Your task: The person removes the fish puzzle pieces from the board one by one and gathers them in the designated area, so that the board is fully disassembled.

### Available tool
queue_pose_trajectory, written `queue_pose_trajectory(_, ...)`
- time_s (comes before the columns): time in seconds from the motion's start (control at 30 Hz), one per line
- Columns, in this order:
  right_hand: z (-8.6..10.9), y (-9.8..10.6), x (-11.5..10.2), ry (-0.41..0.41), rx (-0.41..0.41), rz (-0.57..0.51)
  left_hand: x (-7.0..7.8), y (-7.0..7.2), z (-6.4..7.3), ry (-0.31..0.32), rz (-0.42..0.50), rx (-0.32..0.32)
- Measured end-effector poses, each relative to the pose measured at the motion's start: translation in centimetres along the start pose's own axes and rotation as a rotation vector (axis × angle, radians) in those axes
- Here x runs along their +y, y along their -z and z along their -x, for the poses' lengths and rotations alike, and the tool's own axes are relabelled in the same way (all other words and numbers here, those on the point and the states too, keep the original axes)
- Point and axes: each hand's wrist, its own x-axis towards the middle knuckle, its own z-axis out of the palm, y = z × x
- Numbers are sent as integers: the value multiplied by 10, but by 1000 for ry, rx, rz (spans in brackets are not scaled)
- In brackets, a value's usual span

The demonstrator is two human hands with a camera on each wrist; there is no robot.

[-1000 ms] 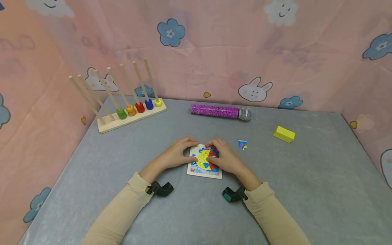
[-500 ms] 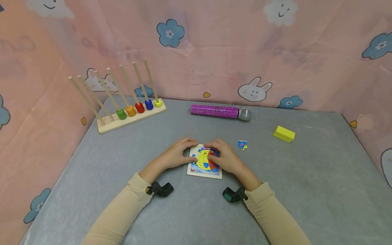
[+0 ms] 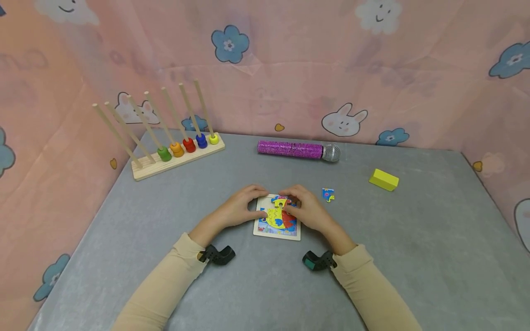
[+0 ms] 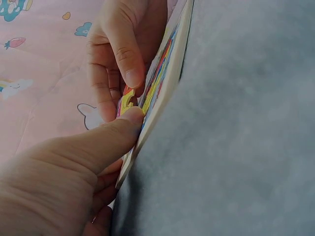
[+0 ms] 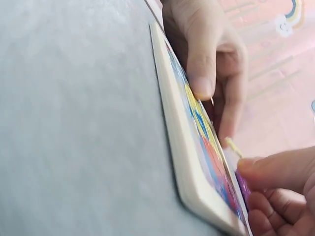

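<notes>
A small wooden jigsaw puzzle board (image 3: 276, 237) with a yellow and red picture lies in front of me on the grey table. My left hand (image 3: 240, 207) holds its left side, thumb on top and fingers at the far edge. Between thumb and fingers my right hand (image 3: 307, 209) pinches a yellow puzzle piece (image 3: 280, 202), raised and tilted over the board's upper part. Both wrist views show this piece (image 4: 127, 101) standing off the board's surface. Right of the board lies another puzzle piece (image 3: 328, 195), blue with a yellow corner.
A wooden rack of upright pegs with coloured rings (image 3: 142, 173) stands at the back left. Behind the board lies a purple glitter microphone (image 3: 291, 149). A yellow block (image 3: 384, 179) sits to the right. A pink patterned cloth (image 3: 273, 69) hangs behind the table.
My right hand has shifted slightly right and away from me, lifting the yellow puzzle piece off the board. The left hand and the board have stayed nearly still.
</notes>
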Motion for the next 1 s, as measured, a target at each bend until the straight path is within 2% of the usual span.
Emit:
queue_pose_trajectory(0.33, 5, 31, 18, -44, 7, 12, -1, 0, -1, 7, -2, -3)
queue_pose_trajectory(0.73, 36, 82, 58, -68, 94, 58, 0, 0, -1, 17, -8, -7)
queue_pose_trajectory(1.0, 55, 100, 81, -97, 171, 111, -1, 0, 0, 9, -9, -5)
